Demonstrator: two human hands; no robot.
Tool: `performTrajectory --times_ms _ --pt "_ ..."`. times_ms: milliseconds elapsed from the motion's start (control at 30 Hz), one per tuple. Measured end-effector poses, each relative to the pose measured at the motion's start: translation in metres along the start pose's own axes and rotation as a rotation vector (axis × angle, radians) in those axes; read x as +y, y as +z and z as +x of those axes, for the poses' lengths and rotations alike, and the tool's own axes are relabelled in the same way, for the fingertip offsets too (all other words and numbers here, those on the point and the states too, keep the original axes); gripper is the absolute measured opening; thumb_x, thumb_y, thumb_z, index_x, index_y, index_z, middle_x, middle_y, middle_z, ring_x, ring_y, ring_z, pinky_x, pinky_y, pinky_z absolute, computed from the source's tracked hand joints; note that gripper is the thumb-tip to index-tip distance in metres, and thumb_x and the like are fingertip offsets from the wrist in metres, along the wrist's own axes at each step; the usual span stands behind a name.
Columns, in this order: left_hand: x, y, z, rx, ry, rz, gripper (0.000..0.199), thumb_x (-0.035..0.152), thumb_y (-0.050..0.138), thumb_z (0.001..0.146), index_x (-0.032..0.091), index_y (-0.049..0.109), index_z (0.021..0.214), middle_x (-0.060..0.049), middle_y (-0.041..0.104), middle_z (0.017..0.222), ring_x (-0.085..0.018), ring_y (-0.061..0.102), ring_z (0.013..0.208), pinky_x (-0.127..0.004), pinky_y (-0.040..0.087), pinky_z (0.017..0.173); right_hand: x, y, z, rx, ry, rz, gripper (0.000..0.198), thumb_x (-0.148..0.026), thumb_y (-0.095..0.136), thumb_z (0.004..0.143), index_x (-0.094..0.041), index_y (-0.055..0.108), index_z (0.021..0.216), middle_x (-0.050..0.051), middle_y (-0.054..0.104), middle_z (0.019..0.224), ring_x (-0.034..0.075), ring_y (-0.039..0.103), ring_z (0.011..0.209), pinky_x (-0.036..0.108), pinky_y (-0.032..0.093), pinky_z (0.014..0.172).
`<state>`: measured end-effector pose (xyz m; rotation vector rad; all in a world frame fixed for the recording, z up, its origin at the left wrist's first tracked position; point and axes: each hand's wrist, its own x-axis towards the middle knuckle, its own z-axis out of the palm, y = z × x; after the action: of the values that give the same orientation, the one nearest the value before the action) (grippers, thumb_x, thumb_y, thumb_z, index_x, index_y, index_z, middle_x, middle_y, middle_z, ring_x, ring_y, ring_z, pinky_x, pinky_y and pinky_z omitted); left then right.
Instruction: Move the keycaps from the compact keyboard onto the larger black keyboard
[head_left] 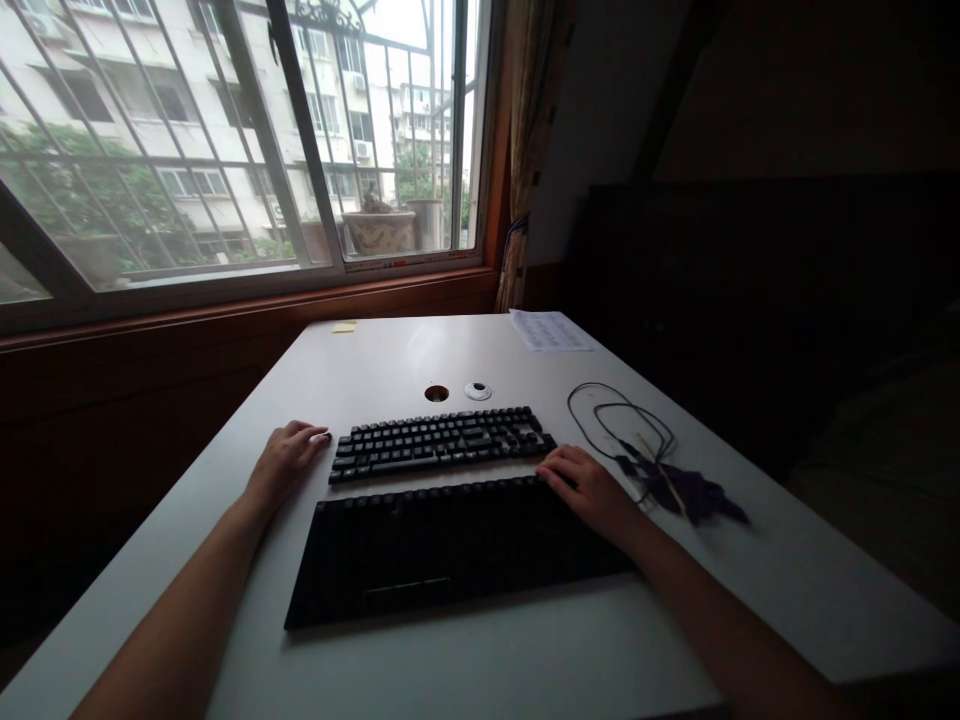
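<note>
A black keyboard (457,550) lies on the white table, with keycaps fitted only along its far row; the rest of its surface is dark and its details are hard to make out. Beyond it, loose black keycaps (435,442) are laid out in rows in a keyboard's pattern. My left hand (283,462) is left of these rows, thumb and fingers pinching a small black keycap (328,436). At the right end of the keyboard's far row is my right hand (589,490), its fingertips closed together at a keycap there, which they mostly hide.
To the right, a coiled black cable (622,405) lies by a dark purple cloth (697,495) with a thin light stick (667,485) across it. Farther back are a cable hole (436,394), a round white cover (478,391), printed paper (551,330) and yellow notes (344,326).
</note>
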<state>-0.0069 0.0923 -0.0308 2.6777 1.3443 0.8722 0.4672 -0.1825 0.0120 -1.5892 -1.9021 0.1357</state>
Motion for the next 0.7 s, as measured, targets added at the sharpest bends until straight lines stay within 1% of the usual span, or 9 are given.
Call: performTrajectory --times_ms 133,233,300,400,433,500,600,700 --pt "0.003 -0.002 0.004 -0.030 -0.023 -0.021 0.037 0.051 0.051 0.092 0.025 0.078 0.099 -0.009 0.067 0.101 -0.026 0.060 0.091 -0.041 0.047 0.090 0.001 0.000 0.000 0.001 0.004 -0.006 0.019 -0.027 0.051 0.099 -0.024 0.068 0.091 0.006 0.066 0.095 0.023 0.062 0.095 0.040 0.049 0.090" --pt "0.008 -0.007 0.004 -0.036 -0.062 -0.112 0.040 0.054 0.054 0.088 0.023 0.078 0.096 -0.008 0.068 0.096 -0.024 0.061 0.086 -0.039 0.048 0.088 0.002 0.001 0.001 0.011 -0.001 -0.014 0.019 -0.028 0.051 0.099 -0.024 0.068 0.091 0.006 0.067 0.095 0.023 0.062 0.094 0.040 0.050 0.089" --pt "0.012 -0.014 0.002 -0.052 -0.128 -0.221 0.042 0.057 0.058 0.084 0.022 0.076 0.096 -0.008 0.069 0.097 -0.023 0.064 0.085 -0.036 0.051 0.083 0.003 0.001 0.001 0.016 -0.007 -0.020 0.020 -0.028 0.051 0.099 -0.024 0.069 0.091 0.007 0.067 0.096 0.023 0.062 0.095 0.040 0.050 0.089" --pt "0.021 -0.029 0.000 -0.089 -0.292 -0.373 0.048 0.061 0.065 0.078 0.019 0.073 0.100 -0.007 0.072 0.098 -0.023 0.067 0.084 -0.031 0.052 0.074 0.003 0.002 0.001 0.016 -0.006 -0.023 0.020 -0.028 0.051 0.099 -0.023 0.068 0.091 0.007 0.067 0.096 0.023 0.062 0.095 0.040 0.050 0.090" --pt "0.024 -0.035 0.000 -0.107 -0.343 -0.401 0.050 0.063 0.067 0.077 0.019 0.073 0.100 -0.007 0.073 0.096 -0.023 0.068 0.083 -0.031 0.051 0.070 0.003 0.002 0.000 0.016 -0.005 -0.024 0.019 -0.028 0.051 0.099 -0.023 0.068 0.090 0.006 0.066 0.096 0.023 0.062 0.095 0.040 0.049 0.090" --pt "0.031 -0.048 0.000 -0.169 -0.387 -0.435 0.053 0.064 0.068 0.076 0.019 0.073 0.102 -0.007 0.075 0.092 -0.024 0.068 0.081 -0.030 0.050 0.066 0.003 0.001 0.001 0.016 -0.005 -0.028 0.019 -0.028 0.051 0.099 -0.023 0.068 0.090 0.006 0.066 0.095 0.023 0.062 0.094 0.041 0.049 0.090" --pt "0.045 -0.070 -0.001 -0.232 -0.344 -0.469 0.051 0.063 0.071 0.076 0.019 0.073 0.102 -0.007 0.075 0.092 -0.023 0.069 0.080 -0.030 0.051 0.067 0.003 0.001 0.001 0.018 -0.009 -0.028 0.020 -0.028 0.051 0.099 -0.023 0.068 0.090 0.006 0.066 0.095 0.023 0.062 0.093 0.041 0.050 0.089" --pt "0.064 -0.091 -0.015 -0.268 -0.248 -0.488 0.048 0.061 0.073 0.076 0.020 0.073 0.101 -0.006 0.073 0.092 -0.021 0.068 0.076 -0.031 0.053 0.068 0.003 0.001 0.001 0.023 -0.006 -0.027 0.020 -0.028 0.051 0.098 -0.024 0.069 0.090 0.006 0.067 0.095 0.023 0.062 0.093 0.041 0.051 0.089"
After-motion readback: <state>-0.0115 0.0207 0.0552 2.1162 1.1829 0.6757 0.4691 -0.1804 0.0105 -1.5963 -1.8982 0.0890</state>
